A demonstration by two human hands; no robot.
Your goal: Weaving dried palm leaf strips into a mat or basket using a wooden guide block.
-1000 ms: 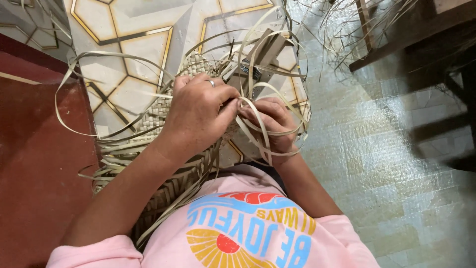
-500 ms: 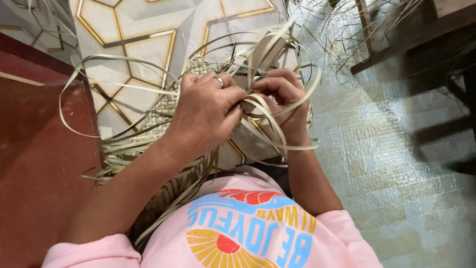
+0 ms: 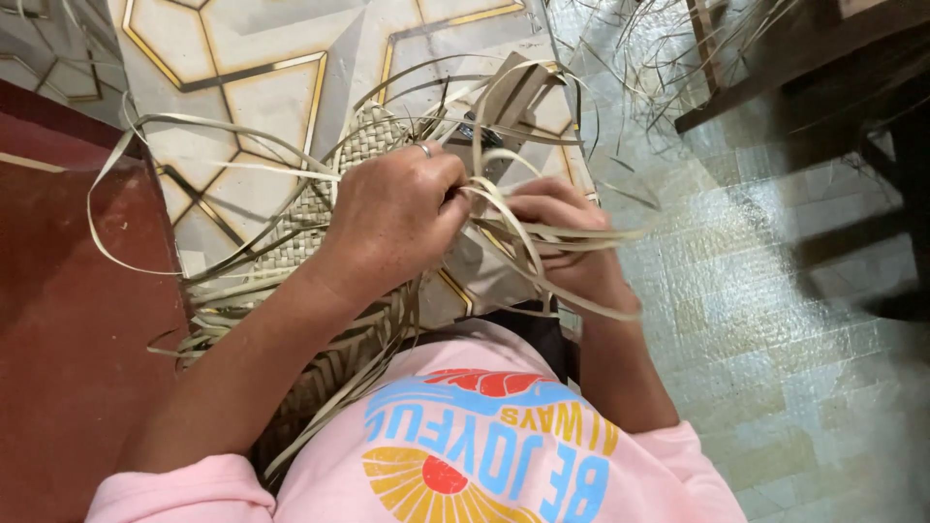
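Patterned floor tiles with gold-lined hexagons fill the upper left of the frame; a red mat occupies the lower left and pale glossy tiles the right. Across the centre I see a half-woven mat of pale leaf strips, its long axis running from lower left to upper centre, loose ends fanning outward. My left hand, wearing a ring, lies on the woven edge, fingers pinched closed on strips. My right hand, just right of it, curls shut around a bundle of loose strips trailing toward the right. The working point lies between both hands, the left nearer the weave.
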